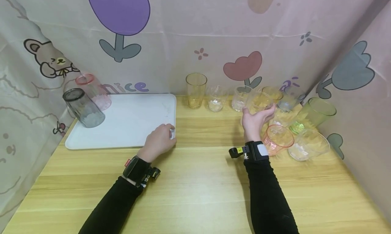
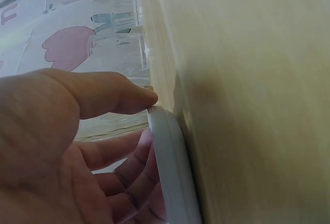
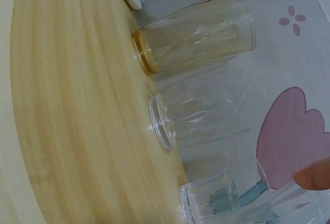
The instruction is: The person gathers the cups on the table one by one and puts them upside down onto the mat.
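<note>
My left hand [image 1: 159,142] holds the near right corner of a white tray [image 1: 131,125]; in the left wrist view the thumb [image 2: 136,98] lies on the tray's rim [image 2: 172,167] and the other fingers are curled beside it. My right hand [image 1: 256,122] grips a clear glass [image 1: 259,100], thumb on its left side and fingers round its right. That glass is tilted in the right wrist view, where only the thumb tip [image 3: 313,176] shows. On the tray's left part stand a grey glass [image 1: 85,109] and a pink-rimmed glass [image 1: 96,93].
A tall amber glass [image 1: 196,91], a clear tumbler [image 1: 216,100] and a small clear glass [image 1: 239,100] line the back. Right of my hand cluster a green glass [image 1: 314,115], a pink glass [image 1: 277,140], a clear bowl-shaped glass [image 1: 308,147] and others. A printed curtain [image 1: 177,50] hangs behind.
</note>
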### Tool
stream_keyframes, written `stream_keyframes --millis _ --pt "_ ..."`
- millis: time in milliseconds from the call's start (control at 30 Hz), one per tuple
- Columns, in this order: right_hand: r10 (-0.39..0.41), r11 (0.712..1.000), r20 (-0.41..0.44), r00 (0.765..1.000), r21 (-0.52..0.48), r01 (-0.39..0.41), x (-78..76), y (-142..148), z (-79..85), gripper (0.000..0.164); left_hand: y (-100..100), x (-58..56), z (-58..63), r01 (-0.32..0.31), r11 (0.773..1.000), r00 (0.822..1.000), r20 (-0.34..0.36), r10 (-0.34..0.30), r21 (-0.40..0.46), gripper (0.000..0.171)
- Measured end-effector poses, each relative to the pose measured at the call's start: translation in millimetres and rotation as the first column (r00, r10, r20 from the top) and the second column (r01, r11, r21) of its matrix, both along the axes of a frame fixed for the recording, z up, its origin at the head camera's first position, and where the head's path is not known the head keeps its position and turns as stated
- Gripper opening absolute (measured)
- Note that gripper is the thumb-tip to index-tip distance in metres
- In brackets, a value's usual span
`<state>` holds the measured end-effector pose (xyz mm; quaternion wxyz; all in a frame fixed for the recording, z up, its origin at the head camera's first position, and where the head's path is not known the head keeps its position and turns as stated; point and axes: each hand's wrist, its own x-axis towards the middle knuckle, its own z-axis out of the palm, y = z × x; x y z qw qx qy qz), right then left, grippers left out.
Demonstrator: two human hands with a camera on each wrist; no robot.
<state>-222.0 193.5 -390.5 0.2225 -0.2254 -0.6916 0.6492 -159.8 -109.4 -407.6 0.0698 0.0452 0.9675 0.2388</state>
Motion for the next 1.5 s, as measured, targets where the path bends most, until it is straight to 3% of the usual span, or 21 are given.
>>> stream_keyframes --millis 367,633,900,1067,1200,1300,1400,1500 --pt "0.023 1.000 -0.001 1.000 -0.016 -0.023 1.4 -0.6 2.0 0.103 0.1 0.0 -1.4 0.001 1.000 1.000 0.027 -0.001 0.007 0.052" --pt "0.053 0.998 -0.054 0.997 -0.018 -0.054 4.3 -7.3 11.9 0.102 0.1 -0.4 -1.1 0.005 1.000 1.000 0.025 -0.006 0.010 0.051" --pt "0.132 0.985 -0.113 0.985 -0.092 -0.143 12.2 -19.1 26.6 0.099 0.1 0.7 -0.2 0.012 1.000 1.000 0.023 -0.013 0.017 0.051" --pt "0.187 0.963 -0.180 0.966 -0.162 -0.217 15.9 -30.2 32.5 0.085 0.7 0.6 0.3 0.006 1.000 1.000 0.013 -0.006 0.024 0.050" --pt "0.222 0.950 -0.213 0.952 -0.171 -0.260 18.4 -41.2 33.9 0.058 2.3 0.4 2.2 -0.011 0.999 1.000 -0.018 0.012 0.054 0.051" --pt "0.263 0.931 -0.221 0.939 -0.197 -0.307 20.6 -49.7 34.1 0.048 3.8 0.6 4.6 -0.015 0.996 0.998 -0.063 0.021 0.083 0.054" --pt "0.316 0.899 -0.224 0.922 -0.240 -0.366 22.7 -57.0 34.1 0.047 4.9 0.6 6.3 0.008 0.992 0.992 -0.129 0.008 0.128 0.058" --pt "0.365 0.867 -0.218 0.905 -0.275 -0.416 24.2 -62.9 34.2 0.058 5.8 0.1 6.6 0.055 0.982 0.977 -0.211 -0.015 0.183 0.065"
